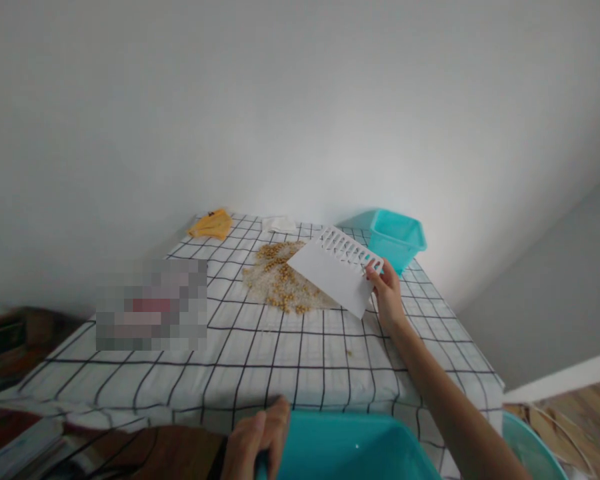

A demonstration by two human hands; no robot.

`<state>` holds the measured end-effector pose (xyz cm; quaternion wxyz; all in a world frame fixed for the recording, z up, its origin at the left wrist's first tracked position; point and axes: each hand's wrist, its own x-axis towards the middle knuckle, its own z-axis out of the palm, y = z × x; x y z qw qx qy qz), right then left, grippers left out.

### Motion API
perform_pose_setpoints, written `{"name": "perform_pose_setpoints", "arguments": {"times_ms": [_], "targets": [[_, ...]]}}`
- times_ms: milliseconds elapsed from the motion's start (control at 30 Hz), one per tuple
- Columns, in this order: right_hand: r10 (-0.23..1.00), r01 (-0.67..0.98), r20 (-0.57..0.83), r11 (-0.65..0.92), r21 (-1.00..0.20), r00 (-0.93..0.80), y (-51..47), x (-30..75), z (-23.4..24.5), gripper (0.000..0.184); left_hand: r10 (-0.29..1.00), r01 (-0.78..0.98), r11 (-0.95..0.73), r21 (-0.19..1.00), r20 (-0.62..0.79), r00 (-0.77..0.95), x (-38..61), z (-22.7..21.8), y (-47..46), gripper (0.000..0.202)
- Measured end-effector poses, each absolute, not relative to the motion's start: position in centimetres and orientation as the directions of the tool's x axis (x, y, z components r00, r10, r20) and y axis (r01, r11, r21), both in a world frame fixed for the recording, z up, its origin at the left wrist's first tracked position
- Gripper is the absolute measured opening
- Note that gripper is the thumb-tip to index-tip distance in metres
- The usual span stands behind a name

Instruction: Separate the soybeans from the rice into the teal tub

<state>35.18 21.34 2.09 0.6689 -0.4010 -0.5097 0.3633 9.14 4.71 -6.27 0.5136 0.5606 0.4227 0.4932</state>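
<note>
My right hand [387,291] grips a white plastic scraper board with a slotted edge [337,269], held tilted over a table covered with a black-checked white cloth [290,353]. The board's lower edge is beside a pile of rice mixed with brown beans [280,279] on the cloth. At the table's near edge my left hand [255,443] is closed on the rim of a turquoise plastic bin [350,450].
A second turquoise bin [397,237] stands at the table's far right corner. An orange cloth [211,224] and a white folded cloth [279,224] lie at the far edge by the wall. A blurred patch covers the table's left. Another turquoise container [533,447] sits low right.
</note>
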Motion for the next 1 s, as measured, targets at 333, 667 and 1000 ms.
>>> {"name": "perform_pose_setpoints", "arguments": {"times_ms": [333, 667, 1000], "targets": [[0.876, 0.070, 0.472, 0.467, -0.881, 0.094, 18.4, 37.8, 5.8, 0.031, 0.932, -0.345, -0.118, 0.931, 0.224, 0.286, 8.6, -5.4, 5.2, 0.073], [0.900, 0.437, 0.378, 0.257, -0.862, 0.218, 7.4, 49.0, 2.7, 0.025, 0.934, -0.428, -0.195, 0.882, 0.300, 0.193, 10.5, -6.8, 5.0, 0.075], [0.961, 0.364, 0.276, 0.270, -0.891, -0.039, 6.2, 45.9, 4.4, 0.025, 0.895, -0.383, -0.240, 0.892, 0.356, 0.268, 8.2, -6.7, 6.3, 0.077]]}}
